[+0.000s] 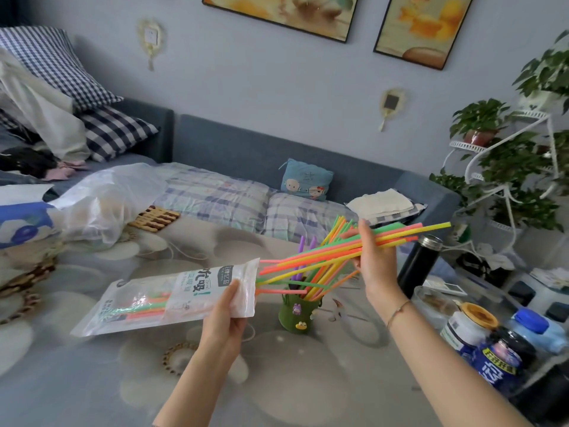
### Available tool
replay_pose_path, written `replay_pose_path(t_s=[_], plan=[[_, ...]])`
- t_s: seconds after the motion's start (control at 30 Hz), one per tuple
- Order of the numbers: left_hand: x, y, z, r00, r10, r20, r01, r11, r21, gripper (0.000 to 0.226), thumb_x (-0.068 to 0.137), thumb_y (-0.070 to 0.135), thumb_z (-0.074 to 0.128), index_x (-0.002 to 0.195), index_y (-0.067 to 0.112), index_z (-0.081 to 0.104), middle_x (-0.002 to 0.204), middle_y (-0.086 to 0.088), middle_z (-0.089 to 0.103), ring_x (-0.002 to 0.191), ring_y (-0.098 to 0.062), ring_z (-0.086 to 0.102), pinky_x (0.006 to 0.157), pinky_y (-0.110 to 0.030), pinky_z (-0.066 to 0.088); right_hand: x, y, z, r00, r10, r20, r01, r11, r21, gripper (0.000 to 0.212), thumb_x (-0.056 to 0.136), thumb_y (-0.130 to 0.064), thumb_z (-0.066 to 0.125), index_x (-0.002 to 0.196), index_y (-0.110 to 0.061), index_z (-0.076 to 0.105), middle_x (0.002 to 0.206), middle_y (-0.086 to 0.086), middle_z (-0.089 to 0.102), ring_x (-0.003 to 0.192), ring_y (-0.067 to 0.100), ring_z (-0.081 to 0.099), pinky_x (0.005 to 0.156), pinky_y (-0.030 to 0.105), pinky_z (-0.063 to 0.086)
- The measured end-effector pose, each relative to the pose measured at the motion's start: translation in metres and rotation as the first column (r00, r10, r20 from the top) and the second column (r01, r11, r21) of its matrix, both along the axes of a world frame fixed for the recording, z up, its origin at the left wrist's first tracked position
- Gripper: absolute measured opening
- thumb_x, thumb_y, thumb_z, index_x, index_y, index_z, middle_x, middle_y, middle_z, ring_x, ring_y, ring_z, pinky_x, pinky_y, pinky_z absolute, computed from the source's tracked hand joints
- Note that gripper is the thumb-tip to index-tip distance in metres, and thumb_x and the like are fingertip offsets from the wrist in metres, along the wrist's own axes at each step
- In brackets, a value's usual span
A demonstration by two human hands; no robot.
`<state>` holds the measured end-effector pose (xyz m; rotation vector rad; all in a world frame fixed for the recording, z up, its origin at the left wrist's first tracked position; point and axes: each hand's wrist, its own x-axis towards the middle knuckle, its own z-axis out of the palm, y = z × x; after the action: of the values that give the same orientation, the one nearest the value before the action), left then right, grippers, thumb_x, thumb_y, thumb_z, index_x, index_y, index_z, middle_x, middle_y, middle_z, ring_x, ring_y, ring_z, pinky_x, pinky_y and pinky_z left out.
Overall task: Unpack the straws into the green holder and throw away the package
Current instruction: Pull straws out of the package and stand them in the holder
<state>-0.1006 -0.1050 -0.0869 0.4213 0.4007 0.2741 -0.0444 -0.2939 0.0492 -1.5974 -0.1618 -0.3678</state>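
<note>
One package (166, 300), one green holder (297, 314), one black flask (420, 263), two pictures (280, 10) (421, 26).

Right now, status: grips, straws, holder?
Left grip holds the package, a few straws inside. Right grip holds a straw bundle above the green holder, ends at package mouth. Black flask beside holder, not blocking.

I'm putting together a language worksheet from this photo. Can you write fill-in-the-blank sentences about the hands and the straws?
1. The left hand holds the straw package; the right hand grips a bundle of ____.
2. More of them stand in the ____ holder.
3. The bracelet is on the ____ wrist.
4. The body of the thermos flask is ____.

Missing words: straws; green; right; black.
</note>
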Motion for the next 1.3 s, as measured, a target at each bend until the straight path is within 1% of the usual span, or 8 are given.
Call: replay_pose_path(t_s=[0.2, 0.37, 0.57, 0.67, 0.83, 0.97, 1.13, 1.3], plan=[[0.001, 0.001, -0.002, 1.0, -0.003, 0.009, 0.003, 1.0, 0.005, 0.045, 0.09, 0.012, 0.062, 0.133, 0.001, 0.053, 0.129, -0.014, 0.063, 0.094, -0.022, 0.067, 0.055, -0.021, 0.058, 0.019, -0.023, 0.024, 0.991, -0.102, 0.092, 0.098, 0.994, 0.046, 0.045, 0.095, -0.036, 0.046, 0.06, -0.017, 0.067, 0.046, -0.009, 0.062, 0.04, 0.0, 0.049, 0.042, 0.016, 0.036], [0.003, 0.003, -0.007, 0.999, 0.044, -0.013, -0.043, 0.997, 0.07, 0.047, 0.087, 0.008, 0.065, 0.133, 0.006, 0.054, 0.13, -0.013, 0.063, 0.118, -0.028, 0.061, 0.088, -0.035, 0.055, 0.031, -0.035, 0.038, 0.971, -0.177, 0.159, 0.163, 0.982, 0.096, 0.054, 0.096, -0.033, 0.047, 0.047, -0.025, 0.068, 0.05, -0.011, 0.065, 0.061, 0.011, 0.062, 0.069, 0.034, 0.049], [-0.001, 0.007, -0.002, 0.999, 0.051, 0.017, -0.052, 0.996, 0.066, 0.046, 0.089, 0.005, 0.062, 0.134, 0.005, 0.052, 0.131, -0.014, 0.062, 0.119, -0.03, 0.059, 0.073, -0.028, 0.058, 0.043, -0.033, 0.022, 0.962, -0.136, 0.236, 0.193, 0.951, -0.24, 0.046, 0.097, -0.032, 0.044, 0.065, -0.008, 0.067, 0.07, 0.008, 0.066, 0.058, 0.0, 0.059, 0.071, 0.025, 0.048], [-0.003, 0.007, 0.001, 0.998, 0.049, 0.039, -0.052, 0.997, 0.06, 0.046, 0.09, 0.005, 0.06, 0.136, 0.004, 0.051, 0.132, -0.014, 0.061, 0.115, -0.028, 0.061, 0.065, -0.025, 0.061, 0.048, -0.022, 0.006, 0.977, -0.082, 0.198, 0.152, 0.915, -0.373, 0.057, 0.094, -0.042, 0.045, 0.072, 0.005, 0.067, 0.069, 0.024, 0.063, 0.065, 0.03, 0.062, 0.065, 0.033, 0.049], [-0.002, 0.01, 0.0, 0.999, 0.03, 0.012, -0.031, 0.998, 0.052, 0.046, 0.091, 0.009, 0.061, 0.134, 0.001, 0.052, 0.133, -0.017, 0.06, 0.12, -0.03, 0.059, 0.053, -0.021, 0.058, 0.051, 0.001, -0.014, 0.997, -0.025, 0.078, 0.062, 0.851, -0.521, 0.055, 0.094, -0.045, 0.044, 0.049, -0.013, 0.045, 0.033, -0.007, 0.044, 0.031, 0.004, 0.044, 0.044, 0.02, 0.033], [-0.001, 0.011, 0.002, 0.999, 0.032, 0.027, -0.033, 0.997, 0.063, 0.046, 0.091, 0.01, 0.061, 0.135, 0.001, 0.051, 0.133, -0.017, 0.06, 0.106, -0.026, 0.064, 0.052, -0.02, 0.057, 0.06, 0.012, -0.026, 1.0, -0.012, 0.001, 0.01, 0.758, -0.652, 0.056, 0.092, -0.05, 0.043, 0.064, -0.004, 0.06, 0.047, -0.003, 0.049, 0.045, 0.014, 0.051, 0.047, 0.023, 0.036], [0.0, 0.012, 0.003, 0.998, 0.031, 0.047, -0.034, 0.997, 0.065, 0.046, 0.091, 0.011, 0.06, 0.135, 0.0, 0.051, 0.135, -0.018, 0.059, 0.1, -0.023, 0.064, 0.052, -0.019, 0.056, 0.067, 0.016, -0.034, 0.99, -0.027, -0.136, -0.087, 0.641, -0.763, 0.049, 0.088, -0.049, 0.053, 0.053, -0.019, 0.037, 0.051, -0.001, 0.043, 0.048, 0.017, 0.047, 0.051, 0.025, 0.037], [-0.002, 0.01, 0.004, 0.998, 0.034, 0.053, -0.037, 0.997, 0.063, 0.047, 0.09, 0.012, 0.062, 0.135, 0.002, 0.051, 0.134, -0.017, 0.06, 0.086, -0.019, 0.071, 0.052, -0.02, 0.056, 0.063, 0.013, -0.023, 0.979, -0.032, 0.202, 0.161, 0.728, -0.667, 0.02, 0.083, -0.041, 0.064, 0.082, -0.022, 0.061, 0.058, -0.011, 0.052, 0.054, 0.009, 0.052, 0.051, 0.021, 0.037]])
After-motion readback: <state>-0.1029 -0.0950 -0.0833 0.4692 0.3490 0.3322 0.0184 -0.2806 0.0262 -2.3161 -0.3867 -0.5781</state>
